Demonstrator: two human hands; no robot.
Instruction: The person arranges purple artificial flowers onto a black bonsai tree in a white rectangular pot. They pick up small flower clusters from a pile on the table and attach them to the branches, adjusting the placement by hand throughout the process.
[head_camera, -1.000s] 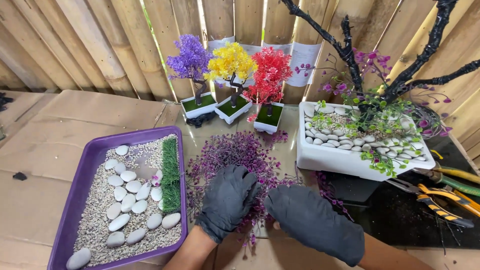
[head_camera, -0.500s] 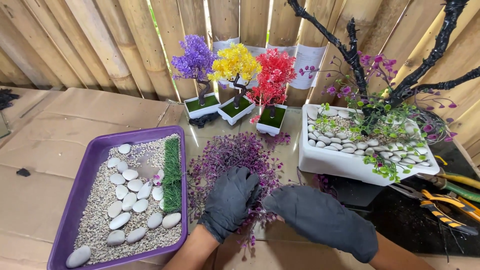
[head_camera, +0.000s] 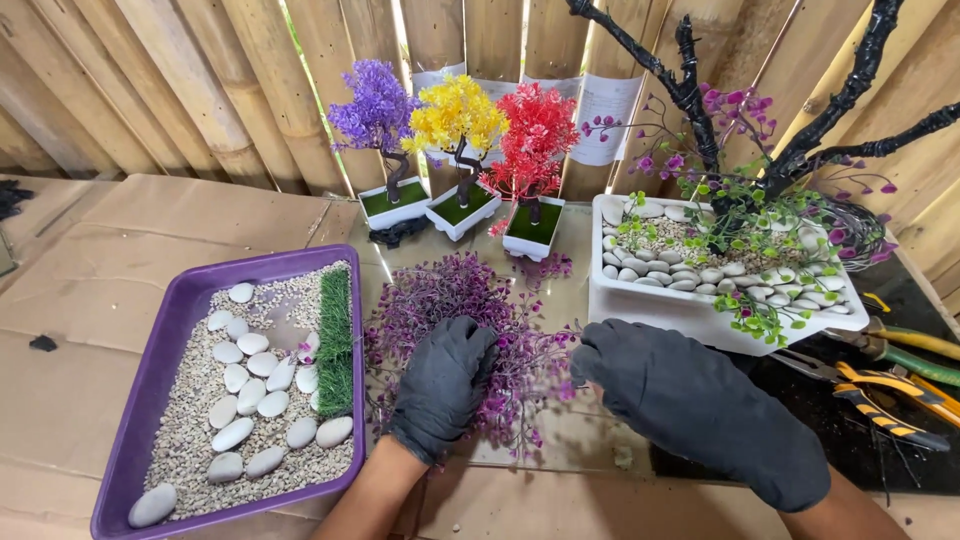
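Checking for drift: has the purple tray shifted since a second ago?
No. The purple tray keeps its place beside the purple foliage and below the three small trees; only the camera moved slightly.

Single head view, looking steeply down and forward, close over the worktable (head_camera: 120, 250), facing the bamboo wall (head_camera: 200, 90)

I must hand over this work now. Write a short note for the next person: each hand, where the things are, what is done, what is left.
Left hand: black glove, palm down on the purple foliage pile.
Right hand: gloved, at the pile's right edge; grip cannot be seen.
Purple tray on the left: gravel, white stones, grass strip.
White planter on the right: black branch tree with few purple and green sprigs.
Done: stones laid in planter.
Left: foliage pile unused, branches mostly bare.
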